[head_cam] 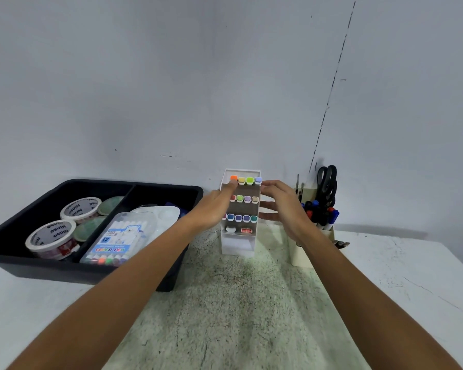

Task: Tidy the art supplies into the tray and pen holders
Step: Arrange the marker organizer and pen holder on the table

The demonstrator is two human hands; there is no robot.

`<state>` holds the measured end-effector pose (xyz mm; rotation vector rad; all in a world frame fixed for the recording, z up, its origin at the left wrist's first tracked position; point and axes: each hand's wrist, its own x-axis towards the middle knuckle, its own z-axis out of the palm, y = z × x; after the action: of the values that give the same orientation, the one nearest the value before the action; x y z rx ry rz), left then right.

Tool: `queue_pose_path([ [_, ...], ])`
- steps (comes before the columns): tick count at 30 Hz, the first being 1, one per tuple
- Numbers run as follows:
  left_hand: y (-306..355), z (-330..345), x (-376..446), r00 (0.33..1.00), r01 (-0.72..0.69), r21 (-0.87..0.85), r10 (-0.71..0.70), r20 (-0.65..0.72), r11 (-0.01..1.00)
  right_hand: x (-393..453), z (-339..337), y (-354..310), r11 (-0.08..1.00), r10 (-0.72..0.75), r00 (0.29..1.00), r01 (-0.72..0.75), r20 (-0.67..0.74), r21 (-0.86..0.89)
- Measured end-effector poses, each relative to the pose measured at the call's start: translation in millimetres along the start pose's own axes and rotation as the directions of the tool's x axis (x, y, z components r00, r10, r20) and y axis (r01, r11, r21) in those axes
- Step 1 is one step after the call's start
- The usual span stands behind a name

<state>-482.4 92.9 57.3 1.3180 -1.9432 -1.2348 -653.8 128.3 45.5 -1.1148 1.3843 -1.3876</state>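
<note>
A white tiered marker holder (238, 243) stands at the back of the table against the wall, filled with rows of coloured marker caps (245, 180). My left hand (214, 206) reaches to its left side, fingers stretched toward the orange cap in the top row. My right hand (284, 204) lies along the holder's right side with fingers extended, touching it. A black divided tray (96, 276) at the left holds tape rolls (51, 236), a color pen pack (115, 241) and a white palette (166, 213). A cream pen holder (302, 255) at the right carries markers and black scissors (328, 182).
A speckled green mat (225, 303) covers the middle of the white table. The grey wall rises right behind the holders. The tray's near corner sits beside my left forearm.
</note>
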Motion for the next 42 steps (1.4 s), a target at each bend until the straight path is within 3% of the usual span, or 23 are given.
queue_pose_path([
  [4,1.7,0.4,1.6,0.997,0.037,0.02,-0.038,0.064,0.999,-2.7,0.4,-1.4,1.0,0.022,1.0,-0.022,0.007,0.007],
  [10,-2.6,-9.5,-1.8,0.98,-0.043,0.0,0.042,0.195,0.999,-4.0,0.3,-2.8,0.999,0.051,0.998,-0.051,0.045,0.01],
  [14,-8.4,-8.9,0.0,0.982,-0.082,0.042,0.074,0.172,0.996,-7.6,3.7,-4.0,0.998,0.056,0.998,-0.055,0.035,-0.033],
  [16,-11.6,-7.6,-1.8,0.979,-0.177,0.05,0.17,0.108,0.983,-10.5,7.5,-4.0,0.996,0.049,0.999,-0.048,0.011,-0.079],
  [19,-29.4,-4.8,-12.9,0.925,-0.311,-0.003,0.302,-0.232,0.95,-19.3,15.5,-0.6,0.991,-0.006,1.0,0.003,-0.023,-0.131],
  [20,-37.2,-3.3,-19.9,0.886,-0.354,-0.057,0.315,-0.34,0.933,-23.3,17.6,2.3,0.99,-0.029,0.999,0.024,-0.036,-0.136],
  [22,-53.2,2.4,-30.3,0.867,-0.354,-0.158,0.26,-0.424,0.922,-31.4,22.0,10.6,0.988,-0.061,0.996,0.051,-0.069,-0.144],
  [28,-72.8,28.1,-25.2,0.955,-0.149,-0.358,0.04,-0.294,0.922,-46.4,36.4,34.0,0.996,-0.078,0.984,0.069,-0.162,-0.063],
  [34,-75.9,37.8,-15.4,0.908,-0.212,-0.413,0.022,-0.419,0.886,-49.3,38.7,51.0,0.996,-0.065,0.952,0.079,-0.298,0.034],
  [37,-77.6,40.5,-11.8,0.886,-0.269,-0.417,0.053,-0.461,0.868,-49.0,38.9,54.7,0.996,-0.069,0.946,0.085,-0.317,0.04],
  [42,-77.7,41.7,-5.8,0.885,-0.25,-0.438,0.02,-0.466,0.864,-48.6,37.0,55.8,0.994,-0.095,0.946,0.109,-0.31,0.026],
])
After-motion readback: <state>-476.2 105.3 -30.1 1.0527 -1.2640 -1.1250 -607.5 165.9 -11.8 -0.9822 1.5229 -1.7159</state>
